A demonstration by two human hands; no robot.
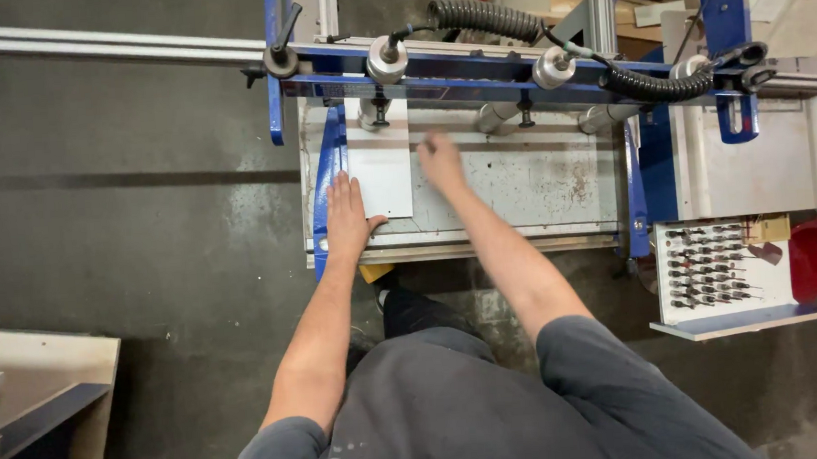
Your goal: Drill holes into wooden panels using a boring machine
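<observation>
Hands lay spread on the worn grey metal surface point(540, 187) of the blue-framed machine. The left hand point(346, 219) pressed flat, fingers together, against the left edge of the white rectangular panel point(380, 169), seemingly steadying it under the clamps; the right hand point(442, 160), blurred, hovered open just beside its right edge.

The panel point(380, 169) under my left fingers point(342, 188) is plain white. The desk point(540, 187) beneath it is pale grey metal, flecked with rust-brown stains. Above the panel runs a blue frame point(474, 67) with black coiled hoses point(480, 14). Far right of the panel sits a red bowl point(815, 257). My sleeves are dark grey.
</observation>
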